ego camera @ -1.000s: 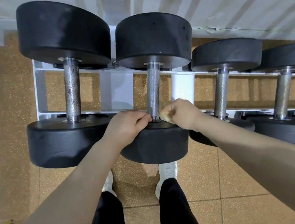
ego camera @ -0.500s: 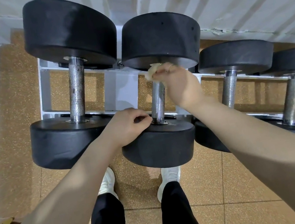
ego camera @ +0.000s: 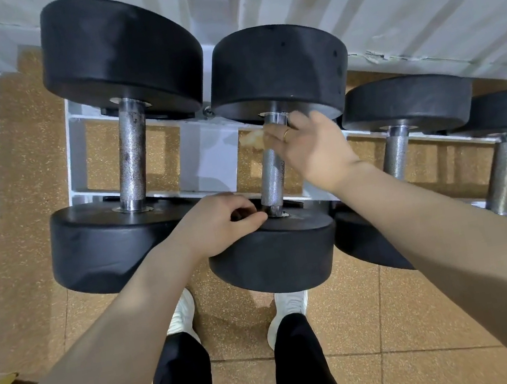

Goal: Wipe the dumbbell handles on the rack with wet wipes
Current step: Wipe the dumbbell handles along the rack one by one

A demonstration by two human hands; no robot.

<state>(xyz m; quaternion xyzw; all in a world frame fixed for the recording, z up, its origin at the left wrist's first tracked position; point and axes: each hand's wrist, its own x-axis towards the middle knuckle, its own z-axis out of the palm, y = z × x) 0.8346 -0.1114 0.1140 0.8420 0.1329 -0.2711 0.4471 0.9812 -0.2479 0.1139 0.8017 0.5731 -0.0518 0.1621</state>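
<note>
1. R hand (ego camera: 312, 147) at far end of knurled steel handle (ego camera: 272, 175) of 2nd black dumbbell, grip curled on crumpled wet wipe (ego camera: 252, 137).
2. L hand (ego camera: 217, 225) grip pinches handle's near end.
3. Dumbbell sits on white metal rack (ego camera: 206, 163).

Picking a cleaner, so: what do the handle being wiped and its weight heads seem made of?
The handle looks like bare steel: silvery, with a fine knurled crosshatch and a smooth collar at the far end. The heads look like matte black rubber or urethane, dull and faintly scuffed; which one can't be told.
</note>
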